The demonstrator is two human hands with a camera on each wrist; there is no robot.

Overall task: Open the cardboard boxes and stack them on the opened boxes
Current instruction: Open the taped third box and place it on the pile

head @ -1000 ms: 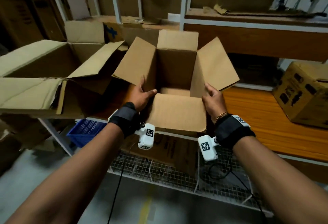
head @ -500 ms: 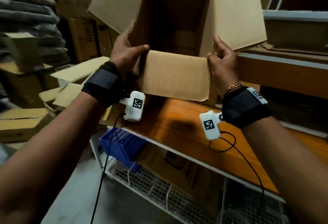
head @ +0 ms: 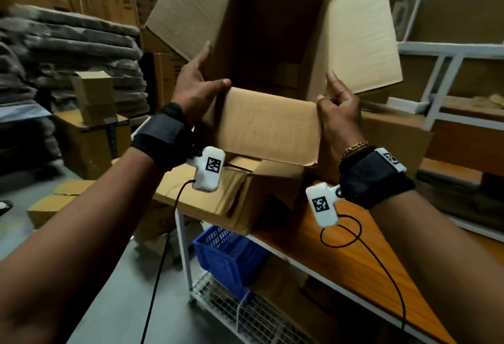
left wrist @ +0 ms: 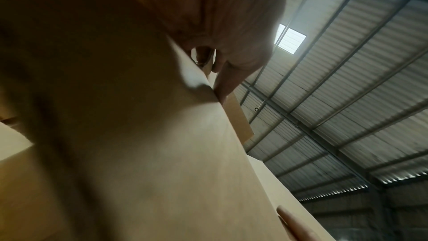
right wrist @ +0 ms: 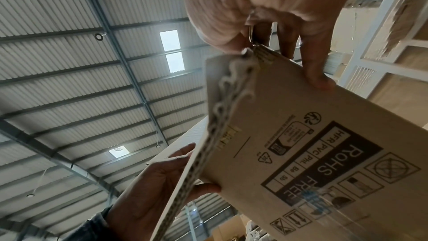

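Observation:
An open brown cardboard box (head: 267, 38) with its flaps spread hangs in the air in front of me, its mouth tilted toward me. My left hand (head: 200, 85) grips its left near corner, thumb over the rim. My right hand (head: 336, 103) grips the right near corner. The near flap (head: 264, 125) hangs down between my wrists. Below it lie opened boxes (head: 237, 188) on the wooden shelf (head: 362, 256). In the right wrist view my right hand (right wrist: 289, 30) pinches a box edge (right wrist: 301, 144) printed "RoHS", with my left hand (right wrist: 162, 180) on its far side. The left wrist view shows my left hand (left wrist: 222, 58) against the box wall (left wrist: 139, 153).
A blue plastic basket (head: 231, 253) sits under the shelf on a wire rack (head: 245, 313). Stacked cartons (head: 92, 125) and flat grey sheets (head: 68, 51) stand at the left. White shelving (head: 441, 76) with more cardboard is at the right. Grey floor (head: 114, 302) lies below left.
Both hands have lifted the open box off the shelf and swung it up and to the left, above the opened boxes. My view turned left with it.

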